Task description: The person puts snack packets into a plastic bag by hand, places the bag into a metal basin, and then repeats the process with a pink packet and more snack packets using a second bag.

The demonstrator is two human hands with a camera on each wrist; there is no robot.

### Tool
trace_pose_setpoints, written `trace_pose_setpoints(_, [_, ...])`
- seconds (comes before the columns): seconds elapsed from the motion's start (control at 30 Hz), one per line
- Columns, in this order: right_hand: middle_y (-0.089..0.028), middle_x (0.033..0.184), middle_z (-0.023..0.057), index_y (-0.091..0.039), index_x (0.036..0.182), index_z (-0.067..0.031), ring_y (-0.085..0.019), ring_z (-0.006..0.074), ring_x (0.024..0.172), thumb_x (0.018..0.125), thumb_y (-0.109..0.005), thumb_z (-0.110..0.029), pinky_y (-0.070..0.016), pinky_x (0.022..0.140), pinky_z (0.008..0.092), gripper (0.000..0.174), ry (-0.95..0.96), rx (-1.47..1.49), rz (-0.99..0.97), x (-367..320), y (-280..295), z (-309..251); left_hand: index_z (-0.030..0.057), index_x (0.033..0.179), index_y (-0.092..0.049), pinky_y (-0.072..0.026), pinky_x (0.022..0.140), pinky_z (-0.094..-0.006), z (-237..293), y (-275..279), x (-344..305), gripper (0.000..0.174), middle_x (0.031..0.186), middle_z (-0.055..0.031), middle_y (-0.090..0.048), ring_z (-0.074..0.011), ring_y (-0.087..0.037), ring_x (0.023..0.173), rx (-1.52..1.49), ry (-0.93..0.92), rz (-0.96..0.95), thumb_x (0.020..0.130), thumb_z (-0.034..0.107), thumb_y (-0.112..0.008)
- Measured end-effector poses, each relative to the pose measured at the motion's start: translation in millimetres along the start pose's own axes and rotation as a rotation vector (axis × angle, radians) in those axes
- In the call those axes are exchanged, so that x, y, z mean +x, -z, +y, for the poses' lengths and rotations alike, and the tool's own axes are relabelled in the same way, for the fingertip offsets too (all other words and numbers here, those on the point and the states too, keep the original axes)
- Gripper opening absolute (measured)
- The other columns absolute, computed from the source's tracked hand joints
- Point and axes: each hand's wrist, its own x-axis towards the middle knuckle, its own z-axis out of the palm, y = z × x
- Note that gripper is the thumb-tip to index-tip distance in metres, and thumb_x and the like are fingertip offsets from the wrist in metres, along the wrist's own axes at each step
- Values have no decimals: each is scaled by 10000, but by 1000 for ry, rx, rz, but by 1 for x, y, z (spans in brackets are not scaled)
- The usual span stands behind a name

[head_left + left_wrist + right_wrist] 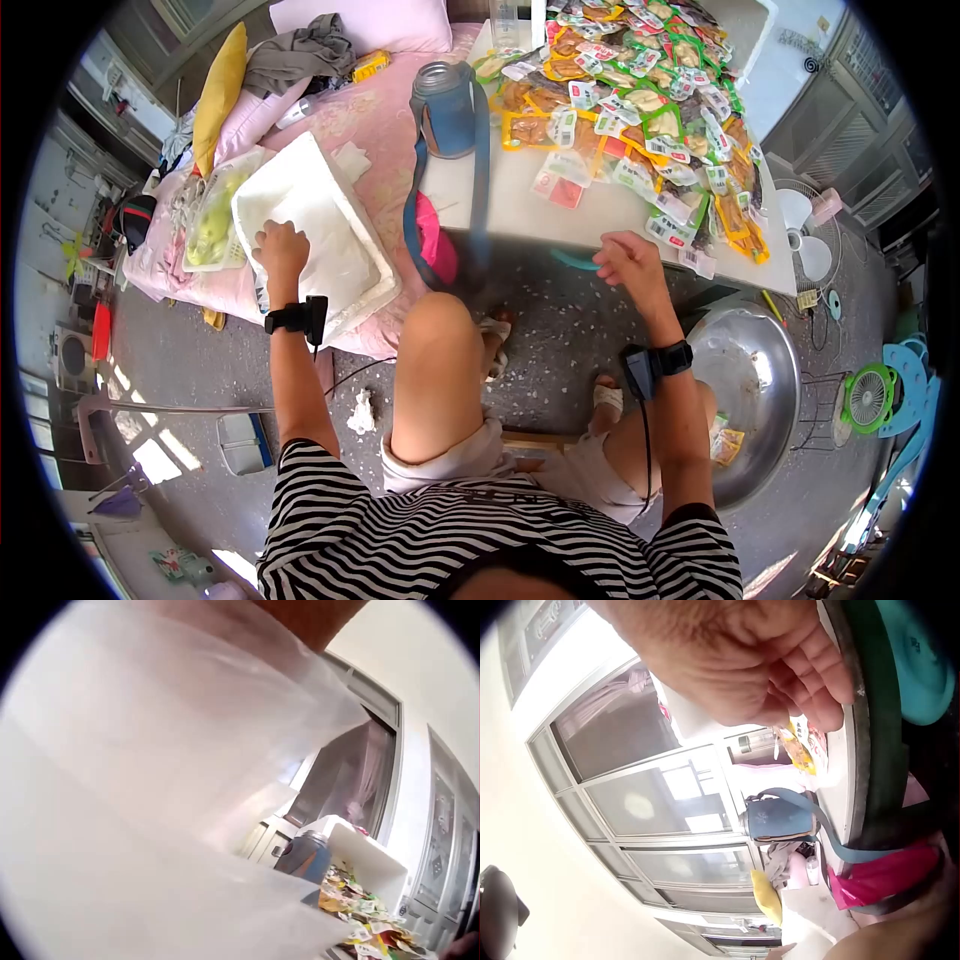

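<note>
My left hand (283, 250) is over a white foam box (375, 235) lined with thin white plastic (325, 235); its fingers bend at the tips, and whether they pinch the plastic I cannot tell. Translucent plastic (150, 757) covers much of the left wrist view and hides the fingers. My right hand (632, 268) hovers by the front edge of the white table (520, 200), near the packets, with fingers loosely bent and nothing in them. In the right wrist view the same hand (735, 660) shows an empty palm. Many small food packets (640, 100) are heaped on the table.
A blue bottle bag (448, 125) with a long strap stands at the table's left. A teal object (575, 260) shows below the table edge. A metal basin (745, 370) is at the right, a basket of green fruit (212, 225) at the left, and a fan (870, 398) far right.
</note>
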Motion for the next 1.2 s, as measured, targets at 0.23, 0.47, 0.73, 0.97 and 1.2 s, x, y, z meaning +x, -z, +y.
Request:
trace_pose_setpoints(0.23, [-661,824,82,-594,1083,3,-616,118,649,923,-552,-201,-491,554,219,262,-21,26,11,-4,1,1,184,807,-746,-437,781,-502,-38,-45,8,111,842,-81,-700,-291,-664,825,-137,-16,51,751,207,-652])
trace_pose_setpoints(0.47, [-659,821,78,-600,1068,-3,-619,115,659,935,-543,-250,-487,564,219,286,28,47,15,-6,6,-4,77,905,-700,-390,817,-413,27,92,-46,134,971,-34,-669,-255,-575,908,-419,-333,731,789,81,-634])
trace_pose_setpoints(0.73, [-660,1022,125,-579,1128,13,-647,212,807,925,-469,-558,-522,682,315,616,-118,670,-212,-4,15,-34,32,947,-657,-400,863,-417,195,137,-126,301,1068,-61,-617,-252,-547,964,-469,-1334,559,649,53,-628])
trace_pose_setpoints(0.97, [-670,911,67,-638,1028,-19,-638,147,761,899,-574,-398,-513,623,268,406,1,400,-153,-1,35,-27,15,971,-634,-396,921,-448,242,127,-122,305,1110,-89,-584,-256,-521,1045,-310,-1505,464,676,78,-588])
trace_pose_setpoints(1.2, [-646,718,22,-661,870,-19,-604,90,589,846,-626,-214,-468,463,223,198,-88,293,106,24,5,0,22,805,-626,-458,631,-415,285,126,-125,117,743,-129,-577,-334,-579,774,-776,-1045,248,728,84,-689])
